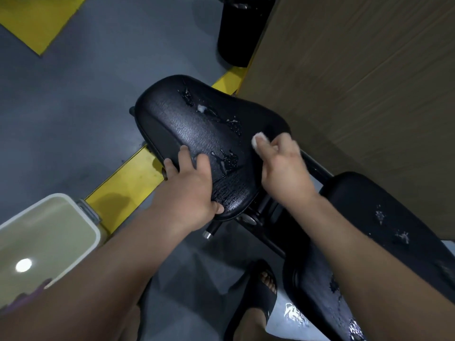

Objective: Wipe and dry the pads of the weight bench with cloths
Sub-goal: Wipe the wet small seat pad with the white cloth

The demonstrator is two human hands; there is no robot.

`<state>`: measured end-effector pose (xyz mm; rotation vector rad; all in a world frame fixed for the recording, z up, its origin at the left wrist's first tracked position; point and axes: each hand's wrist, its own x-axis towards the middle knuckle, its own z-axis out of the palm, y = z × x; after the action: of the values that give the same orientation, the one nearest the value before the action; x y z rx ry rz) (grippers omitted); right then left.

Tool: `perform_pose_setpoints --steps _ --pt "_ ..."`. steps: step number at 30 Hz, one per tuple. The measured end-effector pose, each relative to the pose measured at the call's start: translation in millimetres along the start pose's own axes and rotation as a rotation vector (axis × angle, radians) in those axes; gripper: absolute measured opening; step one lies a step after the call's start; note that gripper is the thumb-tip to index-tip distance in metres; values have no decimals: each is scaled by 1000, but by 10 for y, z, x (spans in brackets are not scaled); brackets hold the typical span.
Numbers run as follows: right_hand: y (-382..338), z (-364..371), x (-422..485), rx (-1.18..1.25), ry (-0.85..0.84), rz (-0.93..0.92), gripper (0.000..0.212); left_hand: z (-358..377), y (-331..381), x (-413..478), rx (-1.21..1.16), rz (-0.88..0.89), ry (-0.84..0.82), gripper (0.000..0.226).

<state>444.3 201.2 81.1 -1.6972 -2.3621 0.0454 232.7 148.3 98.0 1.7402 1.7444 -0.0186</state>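
The black seat pad (pixel 197 129) of the weight bench fills the middle of the view, wet with drops and streaks of foam. My left hand (pixel 189 185) grips its near left edge, thumb under the rim and fingers on top. My right hand (pixel 280 166) is curled round a small white cloth (pixel 258 141), only a bit of which shows, at the pad's right edge. The long black back pad (pixel 384 242) lies at the lower right, also spotted with foam and partly hidden by my right forearm.
A white bucket (pixel 81 222) of cloudy water stands at the lower left on the grey floor with yellow stripes (pixel 123 185). A black cylindrical pad (pixel 241 30) stands at the top. A brown wall (pixel 369 82) runs along the right. My sandalled foot (pixel 261 291) is below the bench frame.
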Motion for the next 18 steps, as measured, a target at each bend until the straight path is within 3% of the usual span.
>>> perform_pose_setpoints --steps 5,10,13,18 --pt "260 -15 506 -27 -50 248 44 -5 -17 -19 -8 8 18 95" --pt "-76 18 -18 78 -8 -61 46 -58 -71 12 -25 4 77 108" --pt "85 -12 -36 111 -5 -142 43 -66 -110 46 -63 3 78 117" --pt "300 69 435 2 40 163 37 -81 -117 43 -149 -39 20 124"
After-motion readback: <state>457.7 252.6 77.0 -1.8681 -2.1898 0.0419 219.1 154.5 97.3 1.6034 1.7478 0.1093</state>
